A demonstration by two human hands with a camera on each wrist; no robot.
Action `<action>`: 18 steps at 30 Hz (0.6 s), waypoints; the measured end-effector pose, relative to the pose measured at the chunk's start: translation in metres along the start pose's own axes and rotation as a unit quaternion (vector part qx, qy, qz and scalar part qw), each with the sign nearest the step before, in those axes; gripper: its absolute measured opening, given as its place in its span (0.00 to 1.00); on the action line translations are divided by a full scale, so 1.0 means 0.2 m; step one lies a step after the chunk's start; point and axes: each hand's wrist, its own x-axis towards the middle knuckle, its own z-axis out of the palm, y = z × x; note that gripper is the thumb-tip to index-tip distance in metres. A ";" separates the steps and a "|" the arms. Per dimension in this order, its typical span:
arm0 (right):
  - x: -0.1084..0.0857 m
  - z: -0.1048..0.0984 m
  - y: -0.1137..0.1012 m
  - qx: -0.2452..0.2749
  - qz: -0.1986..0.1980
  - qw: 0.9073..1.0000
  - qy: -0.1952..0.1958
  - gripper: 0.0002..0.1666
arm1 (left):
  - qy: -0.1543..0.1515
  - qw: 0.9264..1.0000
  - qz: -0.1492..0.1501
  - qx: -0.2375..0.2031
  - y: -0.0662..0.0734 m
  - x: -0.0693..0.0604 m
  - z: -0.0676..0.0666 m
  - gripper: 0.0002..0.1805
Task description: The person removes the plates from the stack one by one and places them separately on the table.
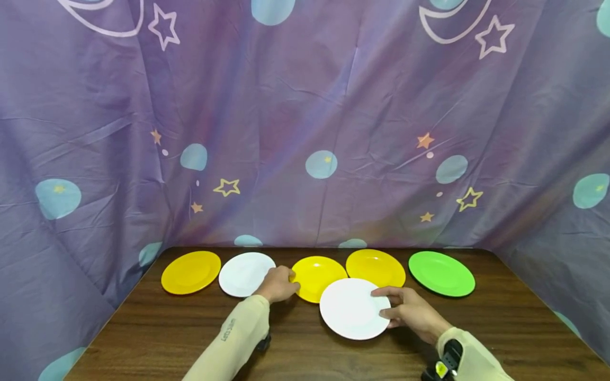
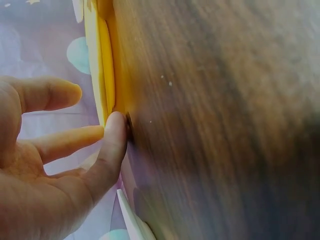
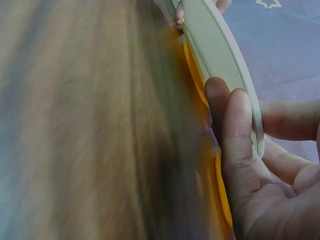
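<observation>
My right hand pinches the right rim of a white plate, with fingers on both of its faces in the right wrist view. This plate is held above the table and covers parts of the two yellow plates behind it. At the left edge of the middle yellow plate is my left hand. Its fingers are spread in the left wrist view, with the index finger off the plate and the thumb close to the rim. Whether the fingertips touch the rim is hard to tell.
Along the table's back edge lie a yellow plate at far left, a white plate, another yellow plate and a green plate. A purple curtain hangs behind the brown wooden table.
</observation>
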 end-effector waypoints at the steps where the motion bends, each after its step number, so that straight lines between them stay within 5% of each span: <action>1: -0.01 -0.01 0.01 0.000 0.002 1.000 0.000 0.32 | 0.001 1.000 0.002 0.002 0.00 0.00 0.00 0.24; 10: -0.13 -0.09 0.08 0.004 0.021 1.000 0.004 0.34 | 0.002 1.000 0.015 0.009 0.01 -0.01 0.01 0.23; 18: -0.24 -0.17 0.12 -0.001 0.030 1.000 -0.005 0.35 | 0.010 1.000 0.010 0.011 0.02 -0.01 0.00 0.13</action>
